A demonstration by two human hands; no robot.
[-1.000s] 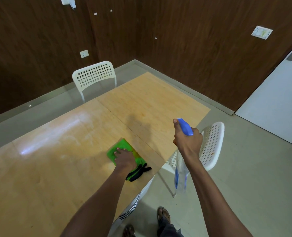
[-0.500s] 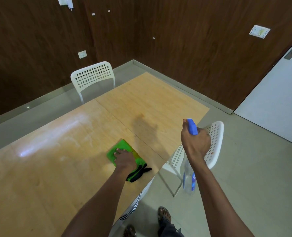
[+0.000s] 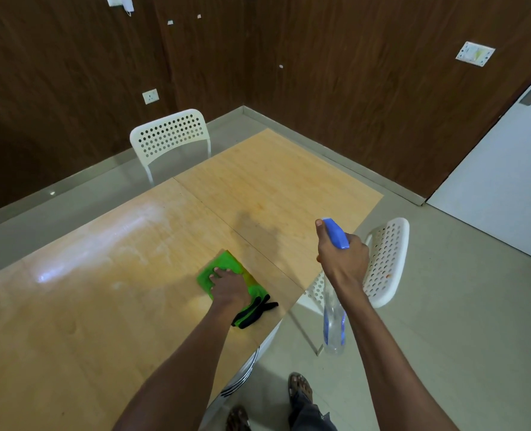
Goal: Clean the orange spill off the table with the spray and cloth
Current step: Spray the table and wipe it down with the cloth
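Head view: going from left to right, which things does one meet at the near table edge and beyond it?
Green cloth under the left hand → right hand gripping the spray bottle → white perforated chair → white door.

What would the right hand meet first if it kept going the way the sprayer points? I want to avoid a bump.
Probably nothing: the right hand aims the spray bottle over bare table. Depth is unclear.

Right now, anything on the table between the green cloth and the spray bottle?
Nothing in the head view: only bare wood of the table, crossed by the panel seam, lies between the green cloth under the left hand and the spray bottle in the right hand.
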